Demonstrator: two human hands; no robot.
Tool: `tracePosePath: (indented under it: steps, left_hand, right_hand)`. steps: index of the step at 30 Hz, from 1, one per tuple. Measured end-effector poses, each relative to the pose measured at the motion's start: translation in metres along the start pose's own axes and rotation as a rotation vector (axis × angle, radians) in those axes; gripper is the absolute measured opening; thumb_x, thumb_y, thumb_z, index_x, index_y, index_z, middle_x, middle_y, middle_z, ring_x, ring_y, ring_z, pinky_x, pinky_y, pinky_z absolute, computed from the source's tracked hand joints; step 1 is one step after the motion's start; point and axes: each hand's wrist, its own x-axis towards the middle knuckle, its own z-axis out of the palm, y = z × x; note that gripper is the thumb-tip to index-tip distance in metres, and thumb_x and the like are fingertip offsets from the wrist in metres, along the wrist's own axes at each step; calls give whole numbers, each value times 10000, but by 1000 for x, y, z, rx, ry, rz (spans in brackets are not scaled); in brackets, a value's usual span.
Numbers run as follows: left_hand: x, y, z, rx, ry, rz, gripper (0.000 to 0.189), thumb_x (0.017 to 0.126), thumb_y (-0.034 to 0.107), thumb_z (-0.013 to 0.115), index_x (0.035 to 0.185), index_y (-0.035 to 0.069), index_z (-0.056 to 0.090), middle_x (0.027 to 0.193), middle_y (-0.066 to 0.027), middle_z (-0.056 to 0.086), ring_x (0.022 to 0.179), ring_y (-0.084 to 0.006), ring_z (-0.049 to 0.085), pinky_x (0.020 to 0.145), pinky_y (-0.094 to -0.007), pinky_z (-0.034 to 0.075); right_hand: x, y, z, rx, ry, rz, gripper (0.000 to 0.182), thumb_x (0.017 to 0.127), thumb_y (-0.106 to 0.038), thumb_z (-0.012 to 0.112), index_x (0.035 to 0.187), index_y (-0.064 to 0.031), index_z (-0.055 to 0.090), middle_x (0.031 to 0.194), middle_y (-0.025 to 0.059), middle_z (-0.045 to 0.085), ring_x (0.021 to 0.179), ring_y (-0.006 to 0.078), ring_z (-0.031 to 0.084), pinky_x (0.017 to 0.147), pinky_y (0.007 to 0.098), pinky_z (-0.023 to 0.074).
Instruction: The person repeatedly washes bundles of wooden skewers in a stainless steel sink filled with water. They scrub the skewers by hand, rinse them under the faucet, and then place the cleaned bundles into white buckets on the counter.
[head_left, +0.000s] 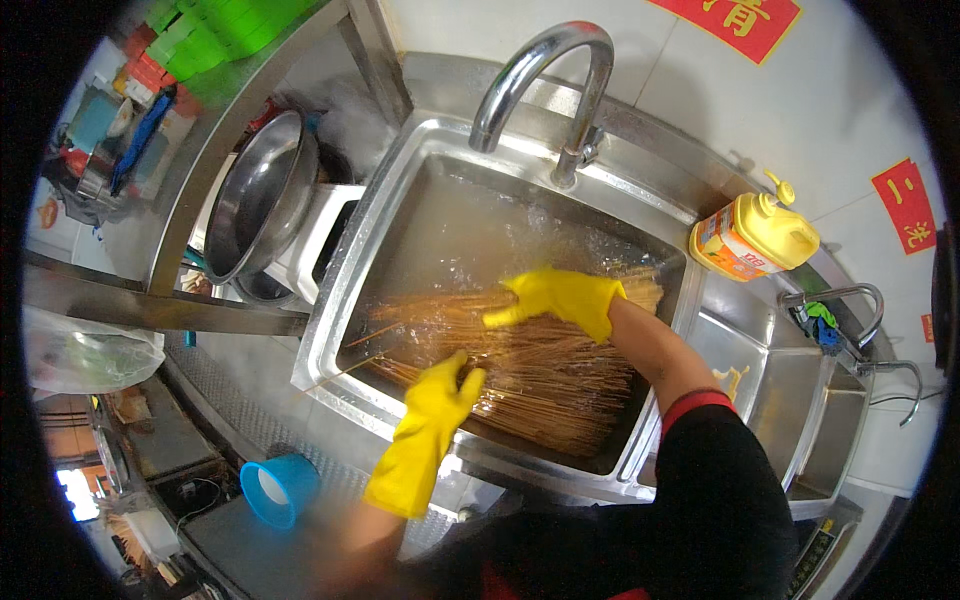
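Note:
A stainless steel sink basin (465, 202) in front of me holds cloudy, bubbly water. A large mass of thin brown sticks, likely bamboo skewers (555, 375), lies in it, partly under water. My left hand (442, 397), in a yellow rubber glove, is over the basin's near side at the sticks, thumb and fingers apart. Across the middle of the bundle reaches my right hand (562, 300), gloved in yellow and slightly blurred, its fingers spread at the water's surface. Neither hand shows a clear grip on the sticks. A few loose sticks (341, 373) poke over the left rim.
A chrome faucet (536, 71) arches over the back of the basin. On the right ledge stands a yellow detergent jug (750, 236) with a pump. More sinks (750, 337) adjoin at right. At left are a metal bowl (262, 199), a steel-framed shelf (225, 142) and a blue bucket (281, 487).

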Motion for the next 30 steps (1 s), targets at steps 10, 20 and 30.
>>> tracePosePath:
  steps: [10,20,30]
  left_hand:
    - [-36,-77,-76,-803,833,-540,331,936,248,724,1093,-31,640,920,-104,694,811,-221,659,749,-366,519]
    - [62,-20,-40,-696,207,465,475,988,19,565,1454,10,479,1312,-135,655,1235,-225,584,1064,-312,418]
    - [0,42,32,-435,-19,342,555,843,-27,635,1393,-6,555,1390,-198,594,1288,-324,558,1108,-380,424]
  right_hand:
    - [-8,-30,64,-362,81,53,1164,653,-416,900,1601,-167,272,1187,226,677,1121,396,638,926,485,514]
    - [-7,10,11,105,25,-311,851,664,-191,834,1449,-106,518,1243,177,693,1141,321,652,961,419,500]
    - [-39,5,-31,-39,191,-242,874,712,-440,845,1424,-42,531,1335,213,632,1247,361,585,1038,414,452]
